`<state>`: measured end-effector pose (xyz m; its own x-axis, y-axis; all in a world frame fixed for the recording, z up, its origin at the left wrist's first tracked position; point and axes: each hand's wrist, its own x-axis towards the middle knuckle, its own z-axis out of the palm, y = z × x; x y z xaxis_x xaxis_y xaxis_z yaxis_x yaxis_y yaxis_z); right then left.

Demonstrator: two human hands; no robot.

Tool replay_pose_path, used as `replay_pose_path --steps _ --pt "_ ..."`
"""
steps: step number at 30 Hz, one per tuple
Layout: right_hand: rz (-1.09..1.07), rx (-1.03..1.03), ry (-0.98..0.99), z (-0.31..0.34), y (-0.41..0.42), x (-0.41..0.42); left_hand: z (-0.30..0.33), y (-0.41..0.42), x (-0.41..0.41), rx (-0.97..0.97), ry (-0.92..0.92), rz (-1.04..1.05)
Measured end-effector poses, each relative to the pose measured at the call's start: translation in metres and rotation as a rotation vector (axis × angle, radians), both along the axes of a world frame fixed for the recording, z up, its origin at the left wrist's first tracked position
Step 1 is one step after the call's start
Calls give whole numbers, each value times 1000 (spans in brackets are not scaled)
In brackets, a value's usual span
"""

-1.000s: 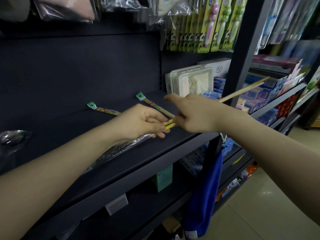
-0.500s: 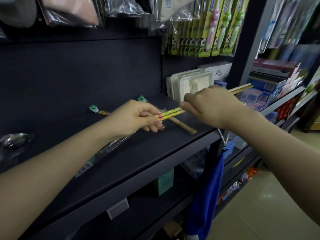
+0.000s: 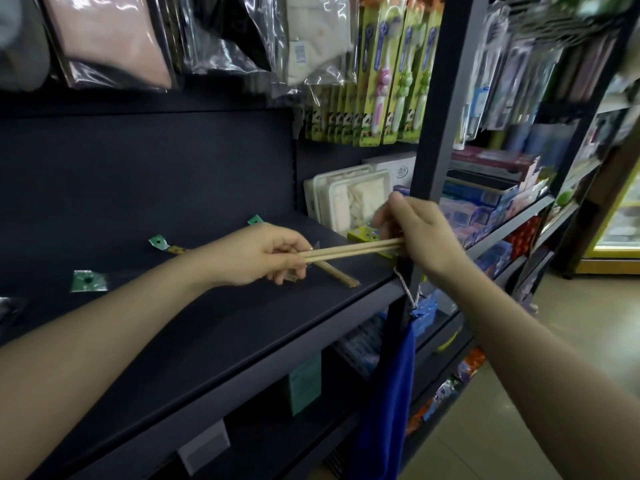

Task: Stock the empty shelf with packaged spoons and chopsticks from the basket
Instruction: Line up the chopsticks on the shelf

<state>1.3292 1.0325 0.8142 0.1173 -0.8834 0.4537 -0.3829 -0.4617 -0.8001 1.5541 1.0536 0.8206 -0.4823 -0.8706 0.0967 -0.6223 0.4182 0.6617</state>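
Spanning the frame: dark shelf (image 3: 214, 327) — now with a third green packet tab (image 3: 88, 280) showing at left.
Left hand (image 3: 258, 254): fingers curled round one end of the chopsticks (image 3: 349, 252), as before.
Right hand (image 3: 414, 230): pinches the other end — farther right than half a second ago, by the upright post (image 3: 431, 161).
Chopsticks: above the shelf's front right, more bare wood showing between the hands.
Packaged chopsticks (image 3: 337, 273): lying on the shelf beneath.

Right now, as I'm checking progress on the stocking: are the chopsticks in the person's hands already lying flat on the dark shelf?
No: both the left hand and right hand hold the chopsticks above the shelf.
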Motion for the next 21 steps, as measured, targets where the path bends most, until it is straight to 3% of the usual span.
replay_pose_path --steps 4,9,13,16,21 --pt "134 16 -228 -9 21 49 1 6 -11 -58 -7 -81" --pt "145 56 -212 -24 31 95 -5 12 -15 -154 -36 -111" --pt "315 241 -301 -27 23 75 -9 14 -10 -153 35 -96" --pt "416 244 -237 -34 20 51 -7 13 -6 -197 39 -51" --pt "515 243 -322 -37 23 49 -10 10 -5 -222 42 28"
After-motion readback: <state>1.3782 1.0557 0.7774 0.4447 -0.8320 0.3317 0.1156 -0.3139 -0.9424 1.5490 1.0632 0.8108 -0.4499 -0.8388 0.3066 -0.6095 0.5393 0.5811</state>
